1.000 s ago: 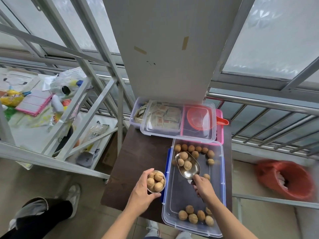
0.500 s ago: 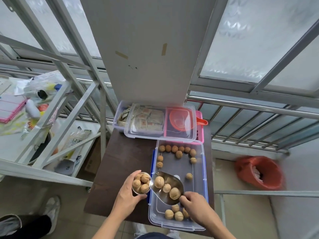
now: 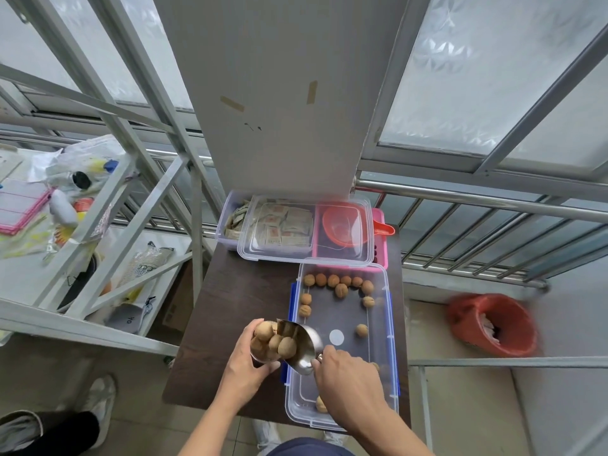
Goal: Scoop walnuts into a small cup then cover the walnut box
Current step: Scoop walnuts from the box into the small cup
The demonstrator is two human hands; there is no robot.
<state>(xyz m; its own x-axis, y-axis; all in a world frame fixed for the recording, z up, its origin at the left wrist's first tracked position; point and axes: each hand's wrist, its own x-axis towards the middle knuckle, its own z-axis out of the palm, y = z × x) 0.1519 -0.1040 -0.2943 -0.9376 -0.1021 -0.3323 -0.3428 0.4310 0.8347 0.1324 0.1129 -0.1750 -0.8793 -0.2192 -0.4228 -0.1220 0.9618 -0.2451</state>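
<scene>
Two hands are at work at the near edge of the dark brown table (image 3: 230, 307); your left hand (image 3: 245, 365) is clenched around the small cup (image 3: 263, 355), of which only the heaped walnuts on top show clearly, and your right hand (image 3: 345, 378) is closed on the handle of the shiny metal scoop (image 3: 304, 343). The scoop's long axis runs from your right hand at the near right up to its mouth at the far left; that mouth is tipped against the cup's rim, so the cup lies just left of the scoop and touching it. I count about four walnuts (image 3: 274, 340) piled at the cup's top; whether any remain inside the scoop I cannot tell. The clear plastic walnut box with blue side clips (image 3: 388, 324) lies open just right of the cup, its long axis running near to far; roughly twelve loose walnuts rest along its far end, plus one or two at the near end partly hidden by your right hand. One clear plastic lid (image 3: 367, 232) rests across the far containers, touching the box's far edge; I judge this the cover you need, and your right hand is the nearer one to reach it once the scoop is set down.
</scene>
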